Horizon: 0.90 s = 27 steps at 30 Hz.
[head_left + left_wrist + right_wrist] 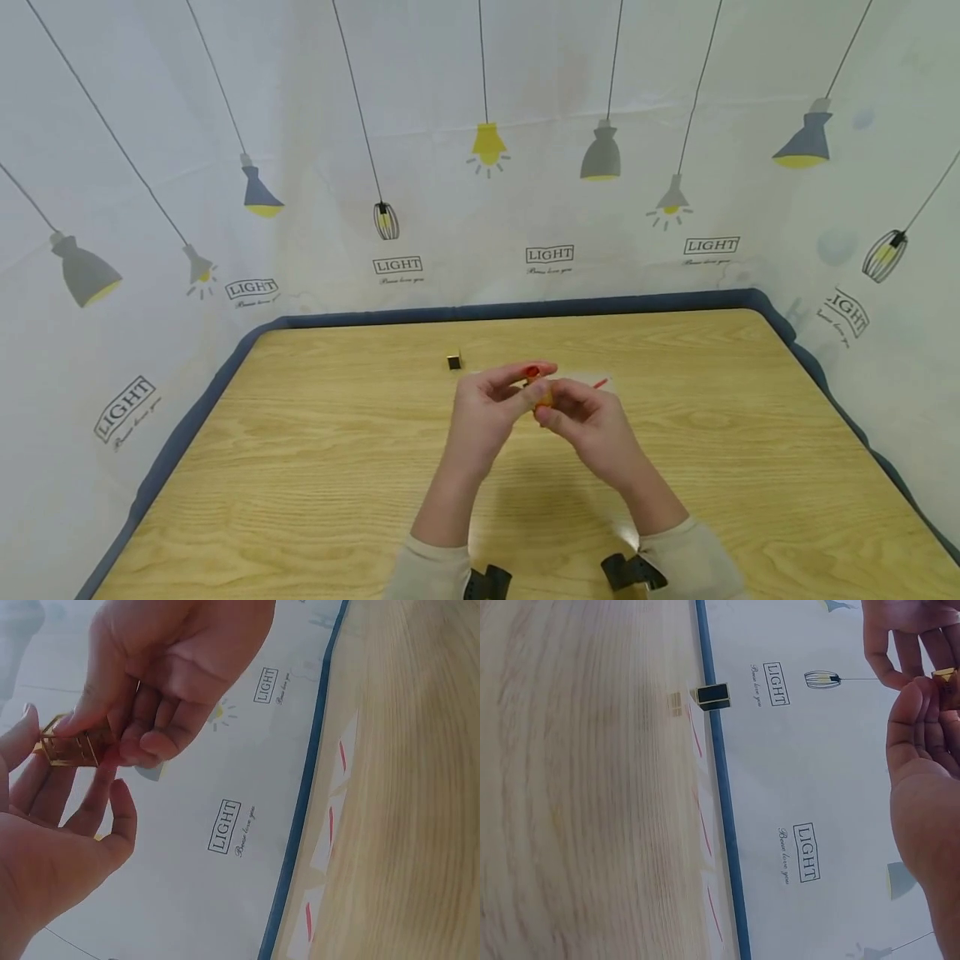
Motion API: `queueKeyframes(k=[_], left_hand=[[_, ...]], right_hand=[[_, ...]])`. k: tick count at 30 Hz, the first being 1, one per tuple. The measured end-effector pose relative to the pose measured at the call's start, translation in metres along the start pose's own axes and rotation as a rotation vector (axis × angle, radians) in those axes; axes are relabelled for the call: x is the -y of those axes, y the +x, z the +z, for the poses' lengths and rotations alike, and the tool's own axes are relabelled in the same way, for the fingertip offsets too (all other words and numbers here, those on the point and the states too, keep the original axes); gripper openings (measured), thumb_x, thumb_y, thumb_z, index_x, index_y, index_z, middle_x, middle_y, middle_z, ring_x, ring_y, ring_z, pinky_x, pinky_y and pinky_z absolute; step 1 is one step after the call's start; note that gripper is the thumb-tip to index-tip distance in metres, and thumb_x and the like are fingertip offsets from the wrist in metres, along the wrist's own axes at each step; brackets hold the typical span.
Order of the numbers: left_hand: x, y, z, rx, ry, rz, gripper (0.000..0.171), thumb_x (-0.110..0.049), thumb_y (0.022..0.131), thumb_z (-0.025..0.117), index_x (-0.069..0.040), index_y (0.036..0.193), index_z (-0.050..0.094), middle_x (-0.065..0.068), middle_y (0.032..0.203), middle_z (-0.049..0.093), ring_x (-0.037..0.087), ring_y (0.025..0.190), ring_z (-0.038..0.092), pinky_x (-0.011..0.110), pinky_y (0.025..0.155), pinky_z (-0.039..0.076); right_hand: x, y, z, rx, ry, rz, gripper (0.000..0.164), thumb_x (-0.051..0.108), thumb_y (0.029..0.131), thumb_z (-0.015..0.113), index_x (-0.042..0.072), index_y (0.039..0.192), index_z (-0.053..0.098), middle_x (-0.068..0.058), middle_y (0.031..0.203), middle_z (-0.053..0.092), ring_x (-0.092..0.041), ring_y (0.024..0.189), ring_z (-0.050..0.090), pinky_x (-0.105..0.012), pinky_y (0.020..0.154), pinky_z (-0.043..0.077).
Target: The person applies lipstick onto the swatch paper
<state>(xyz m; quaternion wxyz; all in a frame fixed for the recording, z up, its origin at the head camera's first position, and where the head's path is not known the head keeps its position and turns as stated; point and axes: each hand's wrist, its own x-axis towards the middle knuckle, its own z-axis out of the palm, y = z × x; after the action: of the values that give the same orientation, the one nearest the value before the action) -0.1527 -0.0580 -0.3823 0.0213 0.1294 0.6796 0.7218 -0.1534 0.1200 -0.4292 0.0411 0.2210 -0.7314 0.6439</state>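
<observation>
In front of me, over the table, both hands meet around a small gold case with a red end (533, 372). Thumb and fingers of my left hand (486, 406) grip it from the left, close to the red end. From the other side my right hand (596, 421) pinches the gold part between thumb and fingers. Framed, box-like sides of the gold case (75, 750) show in the left wrist view, with red between the fingertips. Fingers hide much of it. In the right wrist view only a corner of the gold case (946, 684) appears.
A small gold block with a black face (453, 362) stands on the wooden table (315, 467), left of the hands. White paper strips with red strokes (331, 829) lie near the far edge. Behind rises a white backdrop (465, 75) printed with lamps; a blue border (517, 310) edges the table.
</observation>
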Motion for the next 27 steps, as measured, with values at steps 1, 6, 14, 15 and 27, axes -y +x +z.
queueKeyframes(k=[1,6,14,15,27], left_hand=[[0.0,0.0,-0.002,0.018,0.018,-0.011,0.03,-0.019,0.098,0.079,-0.007,0.126,0.079,0.014,0.126,0.079,0.013,0.093,0.074,0.026,0.082,0.061],[0.002,0.009,-0.016,0.095,0.179,-0.057,0.044,-0.026,0.097,0.08,-0.014,0.139,0.072,0.007,0.139,0.072,0.019,0.112,0.073,0.04,0.099,0.061],[0.011,0.05,-0.069,-0.031,0.771,-0.072,0.048,-0.023,0.098,0.08,-0.016,0.144,0.068,0.012,0.144,0.069,0.033,0.131,0.066,0.052,0.104,0.058],[0.014,0.058,-0.076,-0.047,0.871,-0.073,0.048,-0.022,0.098,0.079,-0.015,0.144,0.067,0.013,0.144,0.069,0.034,0.131,0.066,0.052,0.103,0.058],[0.06,0.112,-0.115,0.079,1.298,-0.162,0.043,-0.008,0.102,0.069,-0.014,0.145,0.066,0.012,0.149,0.065,0.031,0.141,0.059,0.049,0.117,0.05]], right_hand=[[0.0,0.0,-0.002,-0.001,0.0,0.012,0.032,0.011,0.104,0.068,-0.006,0.131,0.069,0.021,0.107,0.074,-0.004,0.094,0.071,-0.022,0.082,0.062],[0.001,0.003,-0.008,-0.042,-0.006,0.077,0.033,0.013,0.104,0.07,-0.005,0.131,0.07,0.007,0.106,0.077,-0.007,0.092,0.073,-0.022,0.082,0.062],[0.004,0.002,-0.016,-0.109,0.011,0.188,0.035,0.012,0.102,0.073,-0.006,0.132,0.068,-0.014,0.111,0.073,-0.008,0.092,0.071,-0.021,0.083,0.062],[0.004,0.002,-0.016,-0.113,0.017,0.194,0.036,0.012,0.102,0.073,-0.006,0.132,0.068,-0.012,0.11,0.072,-0.009,0.092,0.071,-0.021,0.084,0.062],[0.0,0.004,-0.01,-0.107,0.015,0.251,0.035,0.017,0.1,0.076,-0.001,0.129,0.071,-0.007,0.11,0.07,-0.012,0.093,0.069,-0.022,0.085,0.062]])
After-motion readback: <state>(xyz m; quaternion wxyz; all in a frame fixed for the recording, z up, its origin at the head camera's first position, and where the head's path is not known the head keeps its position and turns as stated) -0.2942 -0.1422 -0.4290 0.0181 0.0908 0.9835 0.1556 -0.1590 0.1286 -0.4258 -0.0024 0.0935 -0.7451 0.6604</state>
